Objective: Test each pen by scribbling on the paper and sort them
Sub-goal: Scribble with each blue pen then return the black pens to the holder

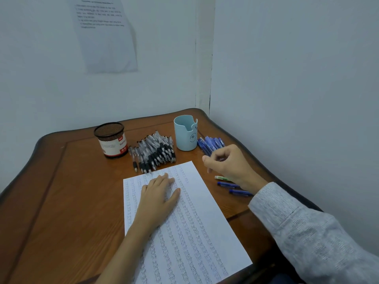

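The left hand [159, 193] lies flat on the scribbled paper [196, 232], fingers straight and slightly spread, near the middle of the wooden table [71, 191]. The right hand [227, 165], in a grey sleeve [307, 232], hovers with fingers curled over the near end of the blue pens [209, 143] heaped just right of the light-blue cup [184, 136]; whether it grips one cannot be told. A heap of black pens [155, 152] lies between that cup and the mesh cup [111, 140], and three loose pens [226, 184] lie beside the paper's right edge, under the right wrist.
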### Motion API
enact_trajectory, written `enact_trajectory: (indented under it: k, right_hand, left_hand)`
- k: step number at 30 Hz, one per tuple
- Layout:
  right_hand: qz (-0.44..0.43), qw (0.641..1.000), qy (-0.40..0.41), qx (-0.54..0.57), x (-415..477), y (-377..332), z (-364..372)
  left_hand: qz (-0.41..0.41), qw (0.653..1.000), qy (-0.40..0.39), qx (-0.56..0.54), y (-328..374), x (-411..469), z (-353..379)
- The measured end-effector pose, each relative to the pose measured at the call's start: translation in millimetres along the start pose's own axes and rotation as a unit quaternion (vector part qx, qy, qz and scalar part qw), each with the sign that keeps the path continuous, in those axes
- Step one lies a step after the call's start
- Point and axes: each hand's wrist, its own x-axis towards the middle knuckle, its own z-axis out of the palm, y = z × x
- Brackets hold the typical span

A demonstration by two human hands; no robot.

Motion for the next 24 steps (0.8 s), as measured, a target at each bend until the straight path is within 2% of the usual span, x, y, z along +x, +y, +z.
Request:
enact_trajectory:
  k: [2,5,8,11,17,21,24]
  right_hand:
    - [0.007,0.995,-0.005,0.104,0,-9,1]
    - [0.036,0.963,-0.061,0.258,4,-17,1]
    - [0.051,0.958,-0.063,0.276,12,-9,9]
    - [0.147,0.917,-0.098,0.356,18,4,18]
    - [0.212,0.912,-0.126,0.327,26,22,33]
    - [0.232,0.917,-0.105,0.308,29,30,44]
    - [0.182,0.955,-0.054,0.228,29,35,51]
  left_hand:
    - [0.003,1.000,0.000,-0.001,-2,0,1]
    - [0.005,1.000,0.001,0.001,-4,1,2]
    - [0.006,1.000,0.000,0.008,-4,2,3]
    - [0.011,0.999,-0.002,0.036,-3,3,6]
    - [0.016,0.998,0.004,0.055,-1,2,6]
    - [0.017,0.998,-0.005,0.067,-1,3,6]
    - [0.018,0.997,-0.010,0.074,-1,3,6]
